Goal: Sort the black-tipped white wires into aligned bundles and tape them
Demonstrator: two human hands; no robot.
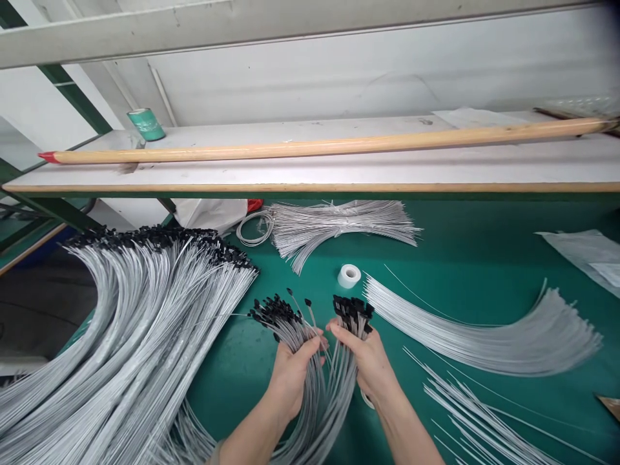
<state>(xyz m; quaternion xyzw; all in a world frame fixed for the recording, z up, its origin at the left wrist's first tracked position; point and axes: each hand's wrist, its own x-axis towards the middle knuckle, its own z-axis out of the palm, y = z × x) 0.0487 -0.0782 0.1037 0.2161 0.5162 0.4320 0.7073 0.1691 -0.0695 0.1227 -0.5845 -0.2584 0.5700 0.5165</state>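
My left hand (294, 371) is closed around a bundle of thin grey cables with small black connectors (277, 311) on their upper ends. A couple of its cables stick out above the others. Close beside it, my right hand (364, 354) grips a second bundle, whose black connectors (352, 309) sit more evenly together. Both bundles hang down between my forearms and run out of view at the bottom. To the left lies a large pile of similar grey cables (145, 323), black ends at the top.
A roll of white tape (349, 276) stands beyond my hands on the green table (227, 361). Bare cables (484, 336) lie at right, with loose strands (477, 413) nearer me. A tied cable bundle (343, 223) lies behind. A shelf (310, 174) overhead carries a wooden pole (290, 150) and a green can (146, 124).
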